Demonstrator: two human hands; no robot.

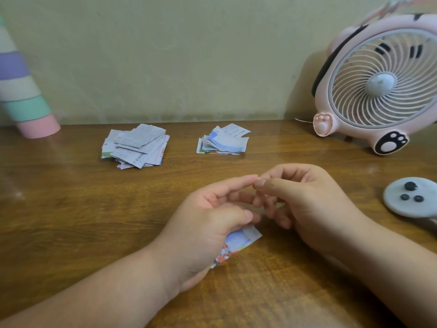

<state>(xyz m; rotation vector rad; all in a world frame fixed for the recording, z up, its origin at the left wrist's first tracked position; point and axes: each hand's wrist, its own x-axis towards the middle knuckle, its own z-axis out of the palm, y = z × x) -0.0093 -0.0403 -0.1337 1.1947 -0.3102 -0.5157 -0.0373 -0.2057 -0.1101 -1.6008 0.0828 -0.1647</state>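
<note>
Item: slip (241, 240), printed and coloured, one only. It lay on the table (71, 197) at the near side, mostly covered by the left hand (212, 223), with one corner and a strip showing. Its long axis ran diagonally, from near-left to far-right.

Left hand: fingers loose and apart, forefinger stretched out, nothing seen in its grasp. Whether the heel of the hand touched the slip could not be told.

Right hand (305, 204): fingers curled, thumb and forefinger closed together at the tip of the left forefinger, nothing visible between them. It stood just right of the slip and farther from it than the left hand.

Left pile (136, 147), pale slips, loosely stacked at the far side. Right pile (224, 142), bluish slips, beside it but apart. Both were well away from the hands.

Judgement: the left hand was the nearer for a pickup. The slip lay beneath and toward the person, so the fingers would need to drop back and down.

Other: fan (383, 84), pink, far right.
</note>
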